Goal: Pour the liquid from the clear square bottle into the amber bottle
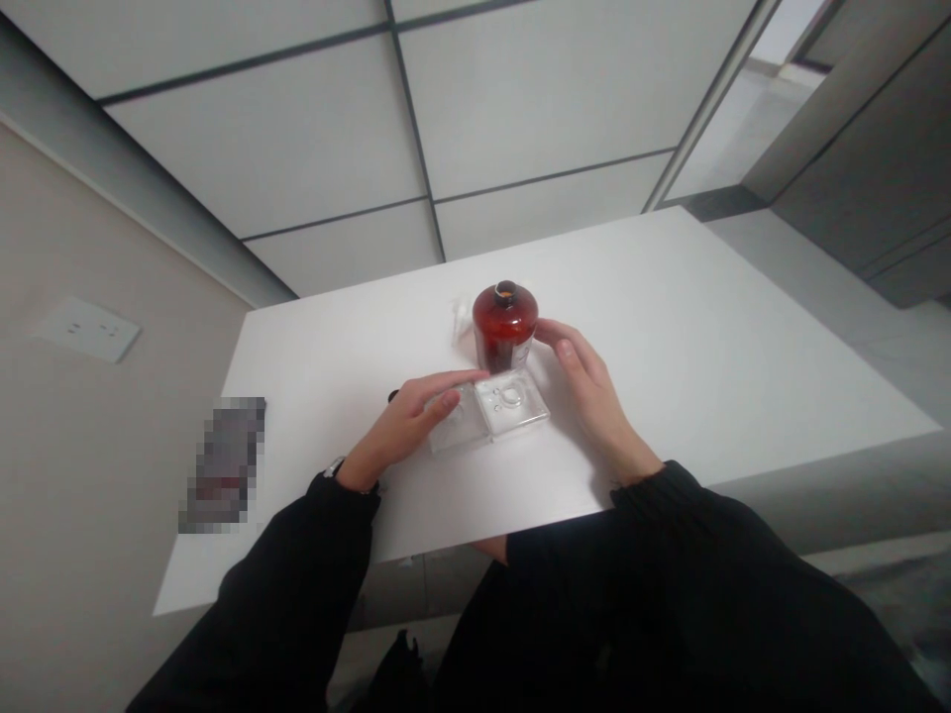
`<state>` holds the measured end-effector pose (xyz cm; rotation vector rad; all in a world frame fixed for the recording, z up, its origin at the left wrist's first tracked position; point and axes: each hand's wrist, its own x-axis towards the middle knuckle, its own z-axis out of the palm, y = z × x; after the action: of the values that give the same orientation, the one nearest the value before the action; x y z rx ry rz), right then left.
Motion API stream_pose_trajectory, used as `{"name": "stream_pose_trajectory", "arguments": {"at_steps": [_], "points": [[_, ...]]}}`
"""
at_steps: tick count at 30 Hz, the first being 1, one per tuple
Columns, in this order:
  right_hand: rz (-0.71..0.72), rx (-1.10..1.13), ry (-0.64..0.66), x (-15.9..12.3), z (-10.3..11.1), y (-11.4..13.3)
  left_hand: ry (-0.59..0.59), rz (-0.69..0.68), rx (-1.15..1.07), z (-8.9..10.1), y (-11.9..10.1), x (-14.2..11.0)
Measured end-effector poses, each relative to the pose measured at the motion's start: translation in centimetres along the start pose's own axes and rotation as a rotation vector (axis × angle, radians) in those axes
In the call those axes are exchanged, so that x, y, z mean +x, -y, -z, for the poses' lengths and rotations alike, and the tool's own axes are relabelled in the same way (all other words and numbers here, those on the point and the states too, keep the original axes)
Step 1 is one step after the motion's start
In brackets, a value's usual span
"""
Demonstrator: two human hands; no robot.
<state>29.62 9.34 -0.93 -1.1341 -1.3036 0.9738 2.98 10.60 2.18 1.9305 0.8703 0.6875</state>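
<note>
An open amber-red bottle (504,324) stands upright near the middle of a white table (705,337). Just in front of it lies a clear plastic case (490,411), opened flat into two halves. My left hand (408,421) rests on the left half, fingers stretched out over it toward the bottle. My right hand (586,391) lies on the table to the right of the case, fingers extended and touching the bottle's right side near its white label. Both arms wear black sleeves.
A small clear plastic piece (461,319) lies just left of the bottle. A blurred-out dark object (223,463) sits at the table's left edge. A wall socket (87,329) is on the left wall. Tiled floor lies beyond the table.
</note>
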Motion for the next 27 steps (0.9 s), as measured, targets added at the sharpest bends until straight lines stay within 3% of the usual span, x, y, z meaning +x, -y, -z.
{"name": "stream_pose_trajectory", "arguments": {"at_steps": [7, 13, 19, 27], "points": [[0.066, -0.004, 0.001, -0.1, 0.1, 0.2, 0.049, -0.042, -0.053, -0.4, -0.7, 0.0], [0.115, 0.080, 0.100, 1.1, -0.4, -0.2, 0.089, -0.065, -0.102, -0.7, -1.2, 0.0], [0.063, 0.096, 0.219, 2.0, -0.7, -0.7, 0.148, -0.030, -0.124, -0.9, -1.1, -0.1], [0.056, 0.081, 0.214, 1.6, -1.2, 0.3, 0.160, -0.048, -0.106, -0.9, -1.6, -0.1]]}}
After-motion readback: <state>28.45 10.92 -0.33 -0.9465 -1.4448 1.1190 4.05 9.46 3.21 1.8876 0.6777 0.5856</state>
